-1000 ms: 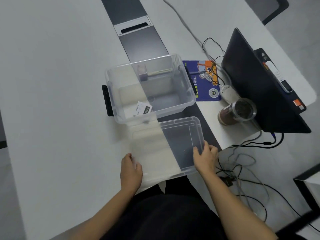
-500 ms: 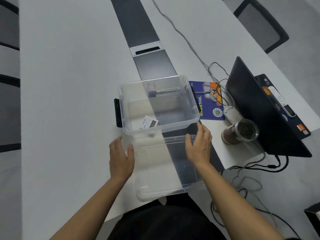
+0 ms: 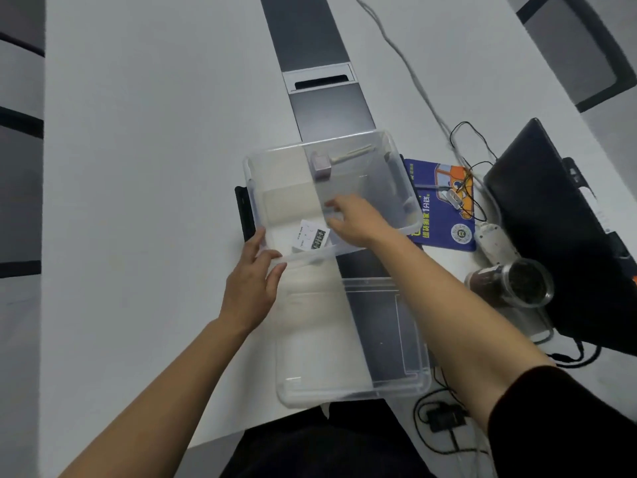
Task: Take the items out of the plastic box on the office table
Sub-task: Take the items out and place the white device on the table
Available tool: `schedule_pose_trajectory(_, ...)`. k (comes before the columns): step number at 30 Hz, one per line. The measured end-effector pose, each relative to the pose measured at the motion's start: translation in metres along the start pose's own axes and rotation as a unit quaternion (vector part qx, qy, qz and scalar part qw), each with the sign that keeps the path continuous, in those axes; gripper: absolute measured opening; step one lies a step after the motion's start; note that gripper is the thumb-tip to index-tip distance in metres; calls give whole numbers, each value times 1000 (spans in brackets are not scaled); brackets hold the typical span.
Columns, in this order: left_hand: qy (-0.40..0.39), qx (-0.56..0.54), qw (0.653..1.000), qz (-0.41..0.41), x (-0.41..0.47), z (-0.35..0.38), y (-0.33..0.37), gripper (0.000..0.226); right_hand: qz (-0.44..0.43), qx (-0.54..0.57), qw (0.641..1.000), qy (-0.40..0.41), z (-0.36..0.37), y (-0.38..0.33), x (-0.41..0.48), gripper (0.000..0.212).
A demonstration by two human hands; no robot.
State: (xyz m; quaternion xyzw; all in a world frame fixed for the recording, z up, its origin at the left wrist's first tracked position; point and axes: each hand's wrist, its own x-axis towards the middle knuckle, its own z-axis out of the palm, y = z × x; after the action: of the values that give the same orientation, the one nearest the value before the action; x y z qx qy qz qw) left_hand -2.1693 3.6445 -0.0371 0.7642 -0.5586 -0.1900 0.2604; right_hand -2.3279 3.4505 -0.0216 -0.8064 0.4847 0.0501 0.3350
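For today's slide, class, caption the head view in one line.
Right hand reaches into the clear plastic box; left hand steadies its near rim, lid set aside.

Soft, even light falls from overhead, rather dim and cool, and the white table (image 3: 144, 167) reads grey-blue. Shadows are faint: a pale one lies under the left hand (image 3: 253, 288). The clear plastic box (image 3: 400, 167) shows mild sheen along its rim, no hard glare. The whole view is slightly soft, the right hand (image 3: 351, 219) smeared by motion. Straight edges bow toward ten and two o'clock.
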Motion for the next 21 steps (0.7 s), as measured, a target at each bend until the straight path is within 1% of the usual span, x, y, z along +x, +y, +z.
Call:
schedule_pose_trajectory(1, -6, -3, 1000, 8, 0, -2, -3, 16, 2, 1, 998, -64, 2, -5, 9, 47)
schedule_pose_trajectory(2, -13, -5, 1000, 19, 0, -3, -7, 15, 5, -16, 994, -106, 5, -10, 17, 49)
schedule_pose_trajectory(3, -19, -4, 999, 32, -1, -4, -10, 15, 10, -40, 991, -128, 10, -13, 23, 52)
schedule_pose_trajectory(8, -27, -5, 998, 57, 1, -7, -20, 16, 23, -100, 982, -160, 43, -18, 36, 78)
schedule_pose_trajectory(10, -21, -15, 998, 62, 1, -5, -21, 15, 19, -129, 979, -158, 54, -16, 35, 79)
schedule_pose_trajectory(12, -12, -21, 998, 66, 0, -4, -20, 14, 30, -129, 980, -146, 57, -15, 34, 78)
schedule_pose_trajectory(14, -6, -26, 998, 63, -1, -3, -20, 12, 53, -93, 985, -132, 53, -11, 33, 73)
schedule_pose_trajectory(17, -4, -23, 998, 59, 0, -3, -19, 11, 86, 23, 988, -126, 44, -1, 26, 56)
schedule_pose_trajectory(19, -7, -27, 998, 60, 0, -3, -18, 12, 96, 90, 983, -127, 38, 2, 17, 47)
schedule_pose_trajectory(21, -15, -26, 998, 59, 0, -4, -17, 13, 86, 118, 983, -108, 30, 0, 7, 40)
